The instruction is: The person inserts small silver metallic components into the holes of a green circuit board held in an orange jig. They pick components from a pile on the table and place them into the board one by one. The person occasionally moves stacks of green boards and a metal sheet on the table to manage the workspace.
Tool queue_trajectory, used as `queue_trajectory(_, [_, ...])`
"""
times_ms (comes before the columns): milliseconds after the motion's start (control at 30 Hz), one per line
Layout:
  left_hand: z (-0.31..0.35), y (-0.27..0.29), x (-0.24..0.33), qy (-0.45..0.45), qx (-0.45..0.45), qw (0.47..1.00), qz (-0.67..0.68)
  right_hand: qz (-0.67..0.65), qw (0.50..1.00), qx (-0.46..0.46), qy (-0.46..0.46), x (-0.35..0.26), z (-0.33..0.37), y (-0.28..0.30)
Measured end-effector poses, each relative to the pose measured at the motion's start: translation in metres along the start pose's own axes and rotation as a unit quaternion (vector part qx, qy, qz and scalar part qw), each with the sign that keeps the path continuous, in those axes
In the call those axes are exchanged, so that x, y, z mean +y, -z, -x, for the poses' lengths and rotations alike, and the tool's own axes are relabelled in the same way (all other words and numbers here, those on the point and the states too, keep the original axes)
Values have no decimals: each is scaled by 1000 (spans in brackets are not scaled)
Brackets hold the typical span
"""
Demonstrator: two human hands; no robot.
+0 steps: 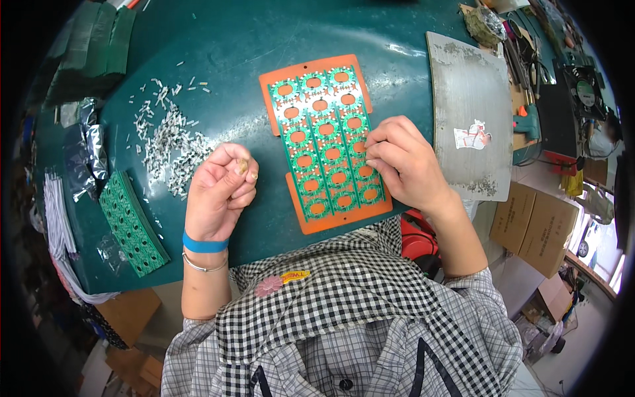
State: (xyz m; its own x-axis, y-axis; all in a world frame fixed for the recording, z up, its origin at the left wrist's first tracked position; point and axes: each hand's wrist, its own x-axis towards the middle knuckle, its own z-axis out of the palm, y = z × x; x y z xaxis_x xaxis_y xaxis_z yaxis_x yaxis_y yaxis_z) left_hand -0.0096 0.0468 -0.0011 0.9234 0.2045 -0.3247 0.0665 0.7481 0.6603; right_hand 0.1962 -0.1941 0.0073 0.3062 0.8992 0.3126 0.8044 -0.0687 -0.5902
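A panel of green circuit boards with oval cut-outs lies on an orange backing plate on the table in front of me. My right hand is at the panel's right edge, thumb and fingertips pinched together; whatever is between them is too small to make out. To the left of the panel, my left hand is held above the table with fingers curled and thumb pressed in. Its contents are hidden. Beyond it is a loose pile of small white-and-metal parts.
A stack of green circuit panels lies at the left, near silver bags and bundled white wires. To the right sits a worn grey metal plate, with tools beyond it. A cardboard box stands below the table's right side.
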Motion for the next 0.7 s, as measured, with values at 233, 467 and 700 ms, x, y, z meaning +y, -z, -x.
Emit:
queue_trajectory(233, [5,-11,-2,22,4,1000,-1,8,1000,2,-9,-3,3,2])
queue_trajectory(467, [1,-36,-24,33,-40,997,53,-64,996,60,32,-43,-20,8])
queue_trajectory(700, [5,-50,-34,112,-57,986,113,-19,978,128,162,-57,-30,-21])
